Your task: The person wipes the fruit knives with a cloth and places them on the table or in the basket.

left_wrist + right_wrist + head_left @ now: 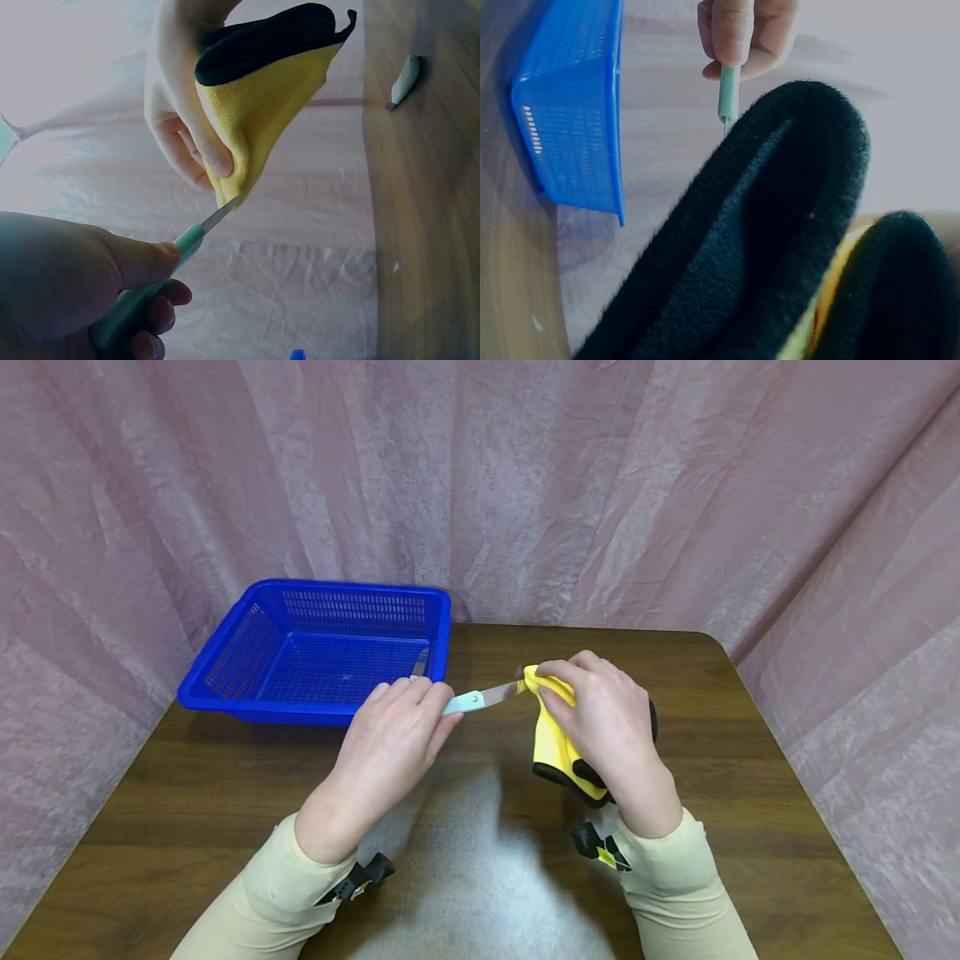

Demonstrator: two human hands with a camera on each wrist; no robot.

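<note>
My left hand (pixel 396 727) grips the mint-green handle of a knife (pixel 467 702), its blade pointing right. A yellow cloth (pixel 553 739) with black edging is pinched in my right hand (pixel 603 714) and covers the blade's tip. In the left wrist view, the thumb lies along the knife handle (pixel 189 241), and the cloth (pixel 259 112) hangs over the other hand's fingers, folded around the end of the blade. Black cloth edging (pixel 802 150) fills much of the right wrist view and hides most of the blade there.
A blue plastic basket (pixel 258 704) stands at the back left of the wooden table (pixel 712 760). Inside it, by the right wall, lies a metal blade (pixel 422 660). Another pale-handled object (pixel 406 78) rests on the table in the left wrist view. Pink curtains (pixel 525 485) hang behind and at the sides.
</note>
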